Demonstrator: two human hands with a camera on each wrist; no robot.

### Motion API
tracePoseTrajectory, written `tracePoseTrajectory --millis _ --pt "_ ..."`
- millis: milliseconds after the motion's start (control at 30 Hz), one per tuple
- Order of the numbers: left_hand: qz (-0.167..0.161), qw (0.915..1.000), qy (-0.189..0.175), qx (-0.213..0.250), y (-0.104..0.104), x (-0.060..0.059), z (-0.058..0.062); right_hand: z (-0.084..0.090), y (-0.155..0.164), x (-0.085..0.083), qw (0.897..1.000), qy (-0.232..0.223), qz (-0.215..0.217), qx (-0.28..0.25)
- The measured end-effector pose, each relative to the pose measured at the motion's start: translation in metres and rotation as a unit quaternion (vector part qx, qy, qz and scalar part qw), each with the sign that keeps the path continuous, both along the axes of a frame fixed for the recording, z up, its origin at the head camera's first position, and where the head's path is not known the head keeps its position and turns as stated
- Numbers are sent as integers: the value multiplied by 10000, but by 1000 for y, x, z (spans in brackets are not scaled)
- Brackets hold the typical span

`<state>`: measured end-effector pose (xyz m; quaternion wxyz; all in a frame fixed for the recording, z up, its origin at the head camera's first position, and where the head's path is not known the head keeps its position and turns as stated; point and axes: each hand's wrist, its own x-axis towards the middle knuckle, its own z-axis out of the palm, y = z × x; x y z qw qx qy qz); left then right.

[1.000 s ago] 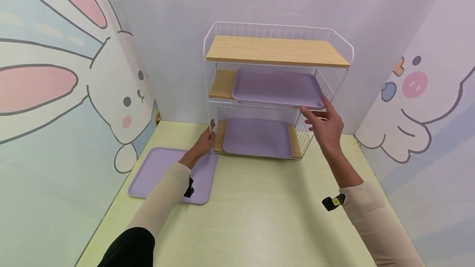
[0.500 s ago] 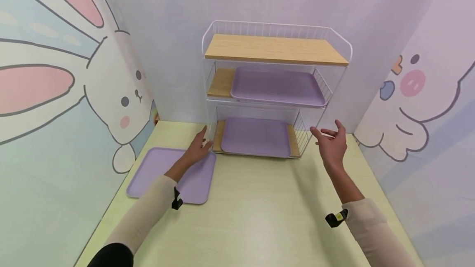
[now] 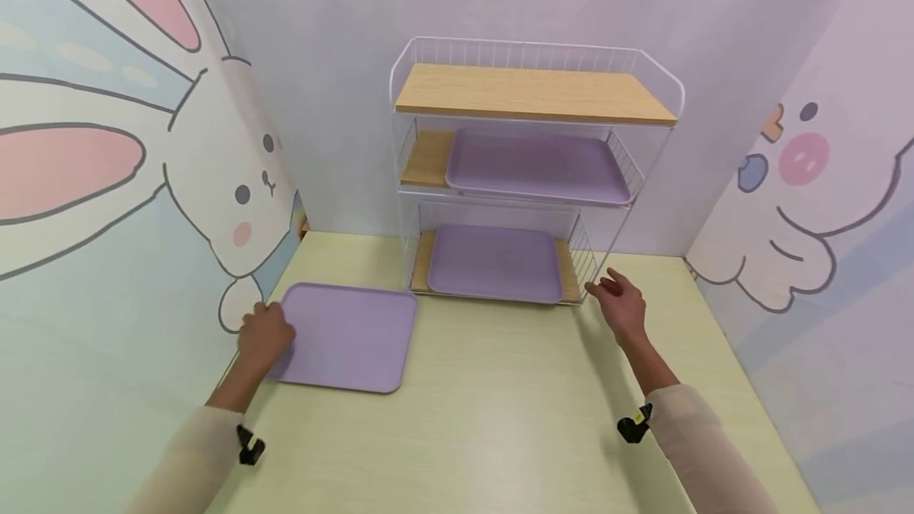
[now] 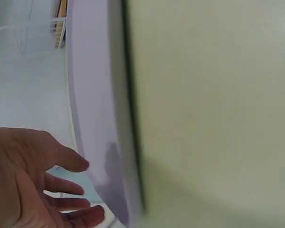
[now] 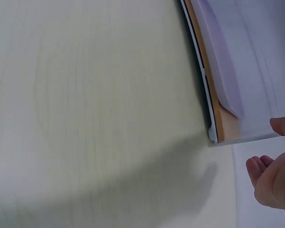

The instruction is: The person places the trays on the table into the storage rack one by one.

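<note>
Pastel walls printed with cartoon rabbits enclose a pale green surface (image 3: 500, 419), at the back of which a white wire rack (image 3: 531, 173) with three wooden shelves is set. A purple tray (image 3: 535, 165) is seen on the middle shelf and another purple tray (image 3: 494, 262) on the bottom shelf, while the top shelf (image 3: 531, 93) shows only bare wood.

The left hand (image 3: 263, 335) is placed at the left edge of a third purple tray (image 3: 346, 333), which lies flat on the surface just right of that grip. Its fingers (image 4: 71, 185) are seen loosely spread in the wrist view, beside the tray's rim; whether the rim is actually touched cannot be told. Nothing is held in that grip.

The right hand (image 3: 620, 304) is held low over the surface, relaxed and wide, with nothing in it. The rack's lower right corner (image 5: 213, 135) is found just left of this grip, apart from the fingertips.
</note>
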<state>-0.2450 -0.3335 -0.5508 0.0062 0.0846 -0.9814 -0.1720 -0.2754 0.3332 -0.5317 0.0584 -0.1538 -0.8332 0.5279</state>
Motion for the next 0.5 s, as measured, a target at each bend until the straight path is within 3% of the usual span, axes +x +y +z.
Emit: tracePoseTrajectory --millis 67,200,333,500 --pt "125 9986 -506 -29 -7 20 12 -8 -2 -4 9999 13 104 -41" --pt "254 9956 -900 96 -20 43 11 -21 -7 -12 9998 49 178 -45" --pt "237 9980 -553 204 -26 54 2 -34 -13 -19 9994 197 253 154" --pt "232 9993 125 272 -30 56 -10 -46 -17 -24 9981 524 291 129"
